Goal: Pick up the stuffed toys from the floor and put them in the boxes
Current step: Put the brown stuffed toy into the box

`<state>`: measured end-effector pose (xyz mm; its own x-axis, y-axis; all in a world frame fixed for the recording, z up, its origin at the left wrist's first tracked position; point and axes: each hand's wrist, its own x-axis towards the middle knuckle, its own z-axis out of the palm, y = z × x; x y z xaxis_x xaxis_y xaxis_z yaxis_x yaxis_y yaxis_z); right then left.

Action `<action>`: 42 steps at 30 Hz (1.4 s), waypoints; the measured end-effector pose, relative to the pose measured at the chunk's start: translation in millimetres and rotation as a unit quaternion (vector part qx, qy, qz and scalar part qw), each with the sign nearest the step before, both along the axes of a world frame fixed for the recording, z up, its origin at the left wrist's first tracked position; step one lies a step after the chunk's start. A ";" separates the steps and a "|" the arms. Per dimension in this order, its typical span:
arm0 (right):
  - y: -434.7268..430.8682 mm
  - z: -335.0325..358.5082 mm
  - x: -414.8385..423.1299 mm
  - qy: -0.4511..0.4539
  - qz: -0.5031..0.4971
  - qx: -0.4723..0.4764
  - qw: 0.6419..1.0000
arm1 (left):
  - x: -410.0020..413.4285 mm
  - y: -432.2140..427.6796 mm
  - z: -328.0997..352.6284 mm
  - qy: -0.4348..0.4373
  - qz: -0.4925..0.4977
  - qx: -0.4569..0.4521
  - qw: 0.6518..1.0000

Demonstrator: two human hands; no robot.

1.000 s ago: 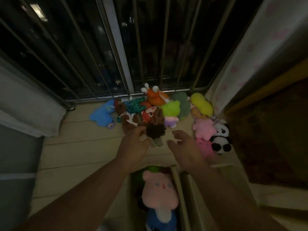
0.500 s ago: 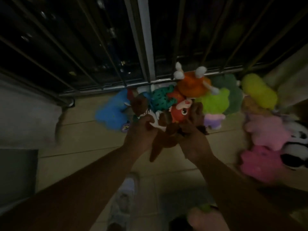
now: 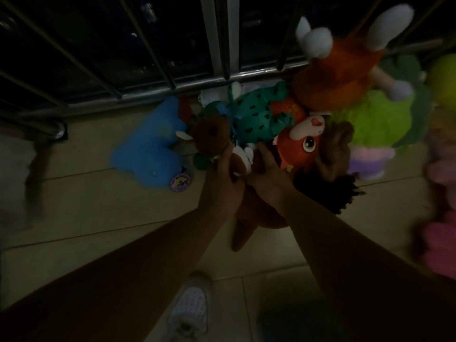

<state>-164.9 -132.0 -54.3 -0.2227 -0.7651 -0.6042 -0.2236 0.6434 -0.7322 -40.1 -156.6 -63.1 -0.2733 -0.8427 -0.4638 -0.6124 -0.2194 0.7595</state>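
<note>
1. We see the floor point(image 3: 86, 206) carrying a heap of stuffed toys along the window railing point(image 3: 148, 95).
2. A blue toy point(image 3: 148, 149) lies at the heap's left.
3. The brown toy point(image 3: 254, 215) sits at the heap's near edge.
4. The left hand point(image 3: 222, 178) and right hand point(image 3: 267, 176) both grip the brown toy.

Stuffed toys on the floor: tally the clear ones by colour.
Blue fuzzy plush toy: 1
Teal plush toy with dark spots: 1
Orange: 2, horned plush toy and big-eyed plush toy
Lime green fuzzy plush toy: 1
Brown: 2, round-headed plush toy and black-tufted plush toy
Total: 7, blurred toys at the right left out.
</note>
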 end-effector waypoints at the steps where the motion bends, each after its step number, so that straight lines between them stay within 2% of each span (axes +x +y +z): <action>1: -1.9 1.4 0.8 -0.016 -0.011 -0.001 1.000 | 1.0 0.1 1.2 -0.003 0.000 -0.002 1.000; 8: 13.2 57.9 4.9 -0.007 -0.006 -0.036 0.999 | 5.9 7.1 49.3 0.007 -0.023 -0.040 0.999; 16: 77.7 192.5 -42.4 0.025 -0.007 -0.129 0.991 | -31.4 49.1 171.8 0.076 -0.050 -0.074 0.993; 20: 125.4 254.9 -72.0 0.041 -0.017 -0.138 0.989 | -62.1 92.7 241.1 0.110 -0.073 -0.096 0.987; 25: 198.4 326.0 -100.7 0.061 0.005 -0.151 0.987 | -86.1 161.1 317.4 0.106 -0.097 -0.136 0.980; 31: 280.6 403.8 -112.8 0.060 0.051 -0.153 0.985 | -89.7 248.4 391.1 0.106 -0.067 -0.155 0.980; 35: 325.9 438.6 -111.9 0.047 0.062 -0.175 0.982 | -87.0 296.8 425.5 0.101 -0.048 -0.155 0.982; 42: 404.0 449.6 -77.8 0.032 0.064 -0.138 0.988 | -51.8 374.0 438.5 0.069 -0.054 -0.114 0.990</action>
